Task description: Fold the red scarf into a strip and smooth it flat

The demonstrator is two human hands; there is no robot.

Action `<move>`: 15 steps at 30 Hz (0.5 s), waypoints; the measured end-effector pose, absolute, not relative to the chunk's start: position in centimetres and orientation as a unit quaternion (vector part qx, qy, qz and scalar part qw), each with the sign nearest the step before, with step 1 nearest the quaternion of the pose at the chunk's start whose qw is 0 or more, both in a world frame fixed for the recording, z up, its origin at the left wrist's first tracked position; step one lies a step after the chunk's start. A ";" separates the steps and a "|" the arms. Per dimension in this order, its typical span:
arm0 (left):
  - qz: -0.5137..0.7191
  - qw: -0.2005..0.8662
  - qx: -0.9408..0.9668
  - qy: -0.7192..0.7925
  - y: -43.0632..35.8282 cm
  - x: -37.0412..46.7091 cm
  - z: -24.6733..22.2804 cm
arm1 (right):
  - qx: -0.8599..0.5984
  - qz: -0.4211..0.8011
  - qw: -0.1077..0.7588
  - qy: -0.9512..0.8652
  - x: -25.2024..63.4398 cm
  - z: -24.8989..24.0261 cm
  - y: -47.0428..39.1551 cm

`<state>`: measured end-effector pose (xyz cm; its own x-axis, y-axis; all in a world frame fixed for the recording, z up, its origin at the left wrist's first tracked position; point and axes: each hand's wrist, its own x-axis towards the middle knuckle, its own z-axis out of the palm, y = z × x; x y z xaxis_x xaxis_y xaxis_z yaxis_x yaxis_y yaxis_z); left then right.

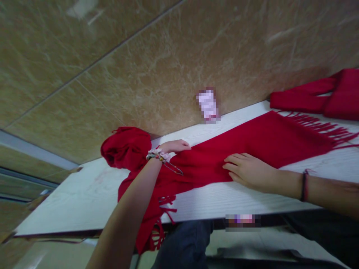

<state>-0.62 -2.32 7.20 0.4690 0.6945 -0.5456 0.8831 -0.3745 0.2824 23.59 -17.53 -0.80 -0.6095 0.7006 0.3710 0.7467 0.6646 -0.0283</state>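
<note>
A red fringed scarf lies lengthwise over a white wood-grain table. At its far edge, left of the middle, my left hand has its fingers closed together on the fabric. My right hand rests palm down near the scarf's front edge, its fingers spread a little over the cloth. One fringed end points right; on the left, more red fabric with fringe hangs over the table's front edge beneath my left forearm.
A bunched red cloth sits at the back left, against the brown marble wall. Another folded red cloth lies at the back right. A small blurred item is by the wall. My legs are below the front edge.
</note>
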 end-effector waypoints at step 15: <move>-0.194 0.212 0.838 0.464 -5.0 -1.7 6.5 | -0.439 -0.108 0.169 -0.876 20.8 -0.3 -18.0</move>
